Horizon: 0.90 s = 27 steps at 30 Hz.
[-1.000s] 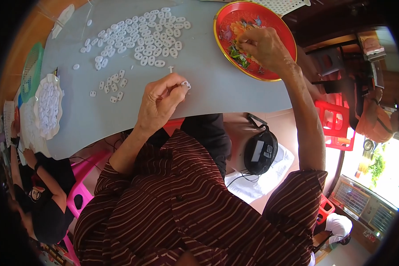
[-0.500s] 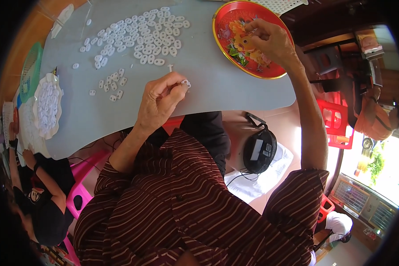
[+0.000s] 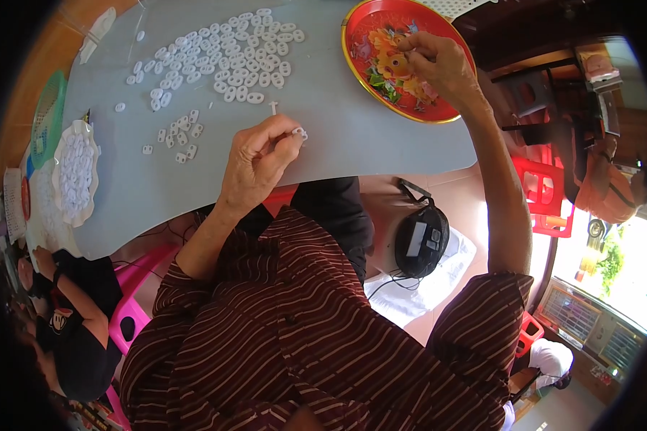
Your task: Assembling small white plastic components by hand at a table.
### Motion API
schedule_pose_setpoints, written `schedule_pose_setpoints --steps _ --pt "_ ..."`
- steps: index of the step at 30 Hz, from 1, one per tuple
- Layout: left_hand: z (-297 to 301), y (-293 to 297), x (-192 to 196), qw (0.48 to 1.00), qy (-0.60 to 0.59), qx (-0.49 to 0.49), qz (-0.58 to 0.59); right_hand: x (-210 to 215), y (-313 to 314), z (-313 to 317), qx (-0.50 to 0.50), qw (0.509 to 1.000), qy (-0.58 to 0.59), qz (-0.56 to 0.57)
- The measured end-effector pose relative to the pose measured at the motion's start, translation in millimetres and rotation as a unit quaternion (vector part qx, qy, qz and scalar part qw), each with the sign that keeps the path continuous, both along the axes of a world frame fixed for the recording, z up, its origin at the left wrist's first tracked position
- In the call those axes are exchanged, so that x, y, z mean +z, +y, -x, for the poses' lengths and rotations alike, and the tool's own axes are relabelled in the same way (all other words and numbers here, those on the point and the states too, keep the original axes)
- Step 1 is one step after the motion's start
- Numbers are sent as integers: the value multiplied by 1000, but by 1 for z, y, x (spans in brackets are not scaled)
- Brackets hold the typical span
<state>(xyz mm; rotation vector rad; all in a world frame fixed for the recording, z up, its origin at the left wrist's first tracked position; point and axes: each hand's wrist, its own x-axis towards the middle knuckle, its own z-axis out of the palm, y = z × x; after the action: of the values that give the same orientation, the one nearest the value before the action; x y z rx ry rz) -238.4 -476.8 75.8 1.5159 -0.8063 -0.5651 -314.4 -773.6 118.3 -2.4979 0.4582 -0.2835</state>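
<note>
My left hand point(image 3: 259, 158) is above the near edge of the table, pinching a small white plastic piece point(image 3: 300, 133) between thumb and forefinger. A thin white T-shaped part point(image 3: 273, 107) lies just beyond it. Over a round red tray point(image 3: 357, 73) with a printed flower pattern, my right hand point(image 3: 442, 68) has its fingers bent together. Whatever may be in those fingertips is too small to make out. Tiny pin-like bits lie in the tray. Many white oval pieces with two holes point(image 3: 230, 65) spread across the far table, and several squarer white two-hole pieces point(image 3: 182, 131) sit nearer on the left.
A scalloped white dish point(image 3: 76, 172) full of white pieces and a green basket point(image 3: 48, 122) stand at the table's left. A co-worker's arm point(image 3: 79, 298) is at the lower left. Below the table edge are a black mesh-covered device point(image 3: 422, 241) and red stools point(image 3: 539, 187).
The view has shifted slightly, so the table things sit a little left and higher. My left hand keeps its pinch; my right hand stays over the tray. The co-worker's hand at left has moved.
</note>
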Motion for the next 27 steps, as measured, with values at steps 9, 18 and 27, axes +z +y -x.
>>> schedule_pose_setpoints --steps 9,18,27 --pt "1 0 0 1000 3 4 -7 -8 -2 0 15 995 -56 -80" --pt "2 1 -2 1000 -7 4 -2 -3 -1 0 -38 997 16 -66" --pt "2 1 -1 1000 0 -5 0 -5 -7 0 -37 998 -22 -52"
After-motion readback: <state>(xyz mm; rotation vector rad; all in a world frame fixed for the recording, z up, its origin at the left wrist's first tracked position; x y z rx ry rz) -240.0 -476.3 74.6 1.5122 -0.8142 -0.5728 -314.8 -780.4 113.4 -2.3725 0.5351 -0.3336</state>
